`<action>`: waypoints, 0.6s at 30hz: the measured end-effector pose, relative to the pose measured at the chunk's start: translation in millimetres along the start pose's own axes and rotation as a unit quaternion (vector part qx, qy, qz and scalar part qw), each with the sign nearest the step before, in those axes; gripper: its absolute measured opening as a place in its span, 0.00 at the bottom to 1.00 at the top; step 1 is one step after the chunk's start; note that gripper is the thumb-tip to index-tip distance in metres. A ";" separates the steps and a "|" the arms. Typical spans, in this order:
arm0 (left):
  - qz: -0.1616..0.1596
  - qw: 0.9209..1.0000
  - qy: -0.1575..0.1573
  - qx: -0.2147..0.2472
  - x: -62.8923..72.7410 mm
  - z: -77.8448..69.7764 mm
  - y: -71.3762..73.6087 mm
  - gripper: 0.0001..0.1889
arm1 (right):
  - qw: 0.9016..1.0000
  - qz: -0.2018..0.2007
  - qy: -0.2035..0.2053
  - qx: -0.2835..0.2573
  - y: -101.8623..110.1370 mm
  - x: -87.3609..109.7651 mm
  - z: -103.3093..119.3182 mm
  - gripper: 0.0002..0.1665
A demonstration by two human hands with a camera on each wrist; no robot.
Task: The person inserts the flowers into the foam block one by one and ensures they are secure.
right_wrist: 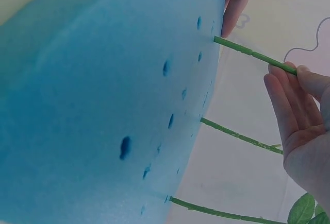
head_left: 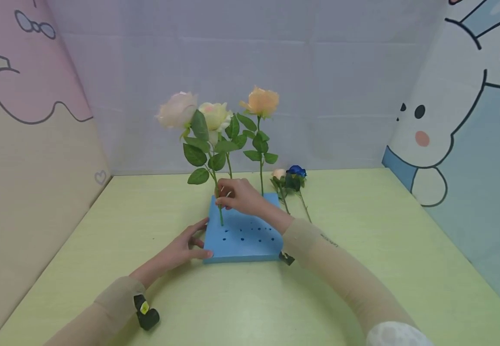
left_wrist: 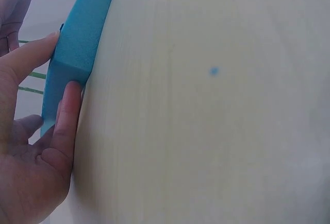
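Note:
A blue board (head_left: pixel 245 247) with rows of small holes lies on the table. My right hand (head_left: pixel 238 196) pinches the green stem (right_wrist: pixel 252 54) of a pale pink rose (head_left: pixel 177 110) between thumb and fingers. The stem's lower end meets the board at its left side; how deep it sits I cannot tell. My left hand (head_left: pixel 185 247) rests against the board's left side, thumb on the near corner and fingers spread along the edge. Behind, a cream-yellow rose (head_left: pixel 217 115) and a peach rose (head_left: pixel 262 102) stand upright in the board.
A blue rose (head_left: pixel 296 171) and a pale peach rose (head_left: pixel 279 173) lie on the table (head_left: pixel 353 206) beyond the board's right side. A pale cloth wall (head_left: pixel 340 96) closes the back, with printed panels left and right.

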State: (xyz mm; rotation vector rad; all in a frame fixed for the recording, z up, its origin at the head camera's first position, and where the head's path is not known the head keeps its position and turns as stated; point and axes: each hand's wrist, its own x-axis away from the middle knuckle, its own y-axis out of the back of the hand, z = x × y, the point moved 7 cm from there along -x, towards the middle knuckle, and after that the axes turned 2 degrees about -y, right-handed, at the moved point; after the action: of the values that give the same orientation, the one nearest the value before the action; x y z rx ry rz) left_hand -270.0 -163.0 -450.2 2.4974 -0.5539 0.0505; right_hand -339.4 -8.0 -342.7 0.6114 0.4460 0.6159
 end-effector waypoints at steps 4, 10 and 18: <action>0.000 1.000 0.001 0.002 -0.2 0.7 0.2 0.52 | 1.000 -0.002 0.000 0.008 -0.1 -0.1 -0.1 0.06; 0.001 1.000 -0.003 0.003 0.7 -0.7 -0.6 0.51 | 1.000 -0.006 0.012 0.016 1.1 2.3 4.7 0.06; 0.001 1.000 0.004 0.000 0.7 0.7 -0.5 0.51 | 1.000 -0.006 0.012 0.020 0.7 2.8 4.7 0.06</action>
State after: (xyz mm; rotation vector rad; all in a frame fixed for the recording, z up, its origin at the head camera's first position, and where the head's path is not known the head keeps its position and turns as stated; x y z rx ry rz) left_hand -269.2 -163.3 -451.0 2.4960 -0.5530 0.0621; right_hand -335.0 -7.5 -339.4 0.6402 0.4851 0.6036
